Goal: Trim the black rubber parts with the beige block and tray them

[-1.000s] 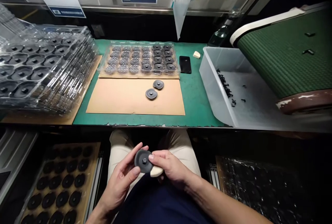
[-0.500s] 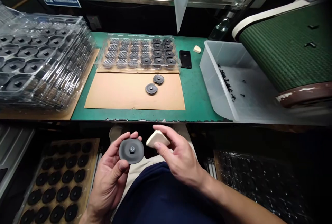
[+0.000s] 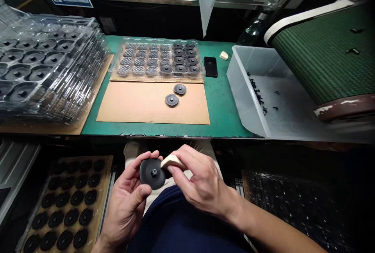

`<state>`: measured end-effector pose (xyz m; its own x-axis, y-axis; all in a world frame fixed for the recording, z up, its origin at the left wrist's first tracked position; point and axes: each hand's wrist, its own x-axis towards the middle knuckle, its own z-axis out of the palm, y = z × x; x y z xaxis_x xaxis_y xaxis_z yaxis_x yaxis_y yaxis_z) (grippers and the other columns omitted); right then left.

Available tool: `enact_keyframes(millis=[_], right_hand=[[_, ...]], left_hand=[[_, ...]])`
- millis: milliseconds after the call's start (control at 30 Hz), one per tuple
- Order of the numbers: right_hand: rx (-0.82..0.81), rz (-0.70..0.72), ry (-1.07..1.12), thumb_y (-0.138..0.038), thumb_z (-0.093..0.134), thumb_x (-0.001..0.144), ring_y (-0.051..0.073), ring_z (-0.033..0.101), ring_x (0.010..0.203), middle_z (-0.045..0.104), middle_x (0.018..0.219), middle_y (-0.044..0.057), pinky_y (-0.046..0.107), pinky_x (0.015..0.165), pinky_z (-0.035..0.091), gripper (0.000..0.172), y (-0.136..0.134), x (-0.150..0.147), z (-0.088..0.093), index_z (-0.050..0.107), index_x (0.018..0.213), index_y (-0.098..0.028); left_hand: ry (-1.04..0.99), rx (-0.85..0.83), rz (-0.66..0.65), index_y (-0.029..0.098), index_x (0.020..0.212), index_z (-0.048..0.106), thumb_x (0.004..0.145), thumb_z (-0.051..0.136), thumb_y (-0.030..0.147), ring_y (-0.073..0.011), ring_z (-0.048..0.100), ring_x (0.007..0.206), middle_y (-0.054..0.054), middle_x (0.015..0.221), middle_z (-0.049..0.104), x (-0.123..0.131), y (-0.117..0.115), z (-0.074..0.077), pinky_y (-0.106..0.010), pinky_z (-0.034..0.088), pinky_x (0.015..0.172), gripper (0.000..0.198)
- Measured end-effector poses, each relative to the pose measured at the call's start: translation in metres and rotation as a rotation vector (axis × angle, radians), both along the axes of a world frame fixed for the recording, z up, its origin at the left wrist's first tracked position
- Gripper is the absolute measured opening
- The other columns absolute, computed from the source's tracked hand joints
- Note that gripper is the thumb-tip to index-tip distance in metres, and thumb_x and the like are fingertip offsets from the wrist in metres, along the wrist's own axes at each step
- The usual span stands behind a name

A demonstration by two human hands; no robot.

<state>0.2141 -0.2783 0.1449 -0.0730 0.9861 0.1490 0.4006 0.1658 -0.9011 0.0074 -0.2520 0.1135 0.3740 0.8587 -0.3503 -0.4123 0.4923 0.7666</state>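
My left hand (image 3: 129,196) holds a dark grey rounded disc (image 3: 148,176) with a small raised stub at its centre, gripped at the edge between thumb and fingers. In my right hand (image 3: 200,176) is a cream-coloured wedge-like pad (image 3: 172,161), pinched between thumb and fingers; its tip meets the right rim of the disc. Both hands are in front of the bench edge, above my lap. Two similar discs, a nearer one (image 3: 171,100) and a farther one (image 3: 179,89), lie on the brown cardboard (image 3: 131,104).
Behind the cardboard sits a clear tray (image 3: 140,61) partly filled with discs. Stacked filled trays (image 3: 52,73) stand left. To the right are a black rectangular item (image 3: 210,67), another cream piece (image 3: 224,55), a plastic bin (image 3: 249,100) with small black parts, and a green conveyor belt (image 3: 322,49).
My right hand has moved left, bringing the cream pad against the disc's rim. The disc has tilted and shifted slightly right in my left hand.
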Motion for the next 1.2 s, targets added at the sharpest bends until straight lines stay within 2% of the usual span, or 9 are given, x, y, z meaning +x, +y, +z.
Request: enact_keyframes(millis=[100, 233, 400, 533, 667, 733, 867, 1033, 1200], right_hand=[[-0.088, 0.086, 0.049, -0.016, 0.057, 0.098, 0.013, 0.046, 0.068, 0.051, 0.077, -0.001, 0.028, 0.063, 0.035, 0.013, 0.001, 0.002, 0.001, 0.058, 0.084, -0.018], [0.025, 0.012, -0.061, -0.014, 0.053, 0.099, 0.015, 0.048, 0.075, 0.055, 0.083, 0.002, 0.03, 0.069, 0.037, 0.014, 0.002, 0.004, 0.0, 0.061, 0.088, -0.017], [-0.071, 0.136, -0.033, -0.015, 0.058, 0.095, 0.013, 0.045, 0.065, 0.052, 0.076, -0.001, 0.028, 0.061, 0.034, 0.01, 0.002, 0.008, 0.001, 0.062, 0.087, -0.018], [0.063, 0.025, -0.161, -0.013, 0.051, 0.097, 0.015, 0.047, 0.073, 0.054, 0.081, 0.001, 0.03, 0.068, 0.036, 0.015, 0.003, 0.007, 0.001, 0.059, 0.086, -0.019], [-0.065, 0.113, -0.076, -0.015, 0.056, 0.094, 0.012, 0.041, 0.062, 0.046, 0.072, -0.003, 0.029, 0.06, 0.031, 0.019, 0.002, 0.002, 0.003, 0.048, 0.077, -0.02], [-0.039, 0.109, -0.084, -0.015, 0.054, 0.095, 0.013, 0.043, 0.065, 0.048, 0.074, -0.002, 0.028, 0.062, 0.033, 0.018, 0.002, 0.001, 0.003, 0.05, 0.079, -0.02], [0.097, 0.011, -0.255, -0.015, 0.049, 0.1, 0.017, 0.047, 0.077, 0.053, 0.085, 0.003, 0.031, 0.071, 0.035, 0.013, 0.004, 0.001, 0.001, 0.055, 0.089, -0.019], [-0.023, 0.102, -0.188, -0.015, 0.052, 0.093, 0.013, 0.036, 0.062, 0.04, 0.071, -0.003, 0.031, 0.06, 0.027, 0.025, 0.002, 0.001, 0.003, 0.037, 0.075, -0.02], [0.064, 0.005, -0.352, -0.016, 0.05, 0.098, 0.015, 0.041, 0.069, 0.047, 0.078, 0.0, 0.032, 0.064, 0.03, 0.018, 0.001, -0.002, 0.003, 0.047, 0.081, -0.02]], left_hand=[[-0.015, -0.022, -0.022, 0.025, 0.137, 0.068, 0.084, 0.083, 0.027, -0.0264, 0.062, 0.133, -0.012, 0.148, 0.062, -0.001, 0.0, 0.0, -0.025, 0.051, 0.108, 0.055], [0.007, -0.054, -0.027, 0.025, 0.137, 0.069, 0.083, 0.083, 0.024, -0.0228, 0.065, 0.128, -0.011, 0.144, 0.066, -0.003, 0.001, -0.002, -0.02, 0.05, 0.106, 0.056], [-0.05, -0.164, -0.027, 0.028, 0.14, 0.067, 0.088, 0.079, 0.03, -0.0238, 0.068, 0.124, -0.01, 0.137, 0.071, -0.003, -0.002, -0.002, -0.022, 0.052, 0.105, 0.053], [-0.026, -0.198, 0.012, 0.026, 0.139, 0.068, 0.091, 0.076, 0.03, -0.0216, 0.069, 0.122, -0.01, 0.134, 0.073, 0.0, -0.003, -0.001, -0.021, 0.053, 0.103, 0.049], [-0.038, -0.281, 0.073, 0.024, 0.135, 0.071, 0.092, 0.073, 0.038, -0.0238, 0.074, 0.112, -0.012, 0.125, 0.077, 0.005, -0.001, 0.001, -0.025, 0.06, 0.095, 0.044], [-0.028, -0.302, 0.093, 0.023, 0.13, 0.074, 0.091, 0.074, 0.039, -0.0233, 0.076, 0.106, -0.012, 0.121, 0.078, 0.007, 0.001, 0.003, -0.025, 0.062, 0.09, 0.042], [0.004, -0.328, 0.128, 0.021, 0.122, 0.078, 0.088, 0.078, 0.037, -0.0183, 0.077, 0.1, -0.009, 0.12, 0.079, 0.011, 0.004, 0.007, -0.018, 0.06, 0.087, 0.038], [0.01, -0.372, 0.154, 0.02, 0.122, 0.078, 0.086, 0.08, 0.039, -0.0163, 0.077, 0.096, -0.008, 0.112, 0.081, 0.012, 0.004, 0.005, -0.017, 0.06, 0.086, 0.041], [0.023, -0.384, 0.13, 0.018, 0.122, 0.078, 0.087, 0.08, 0.041, -0.0175, 0.075, 0.102, -0.009, 0.117, 0.079, 0.012, 0.005, 0.004, -0.019, 0.06, 0.09, 0.042]])
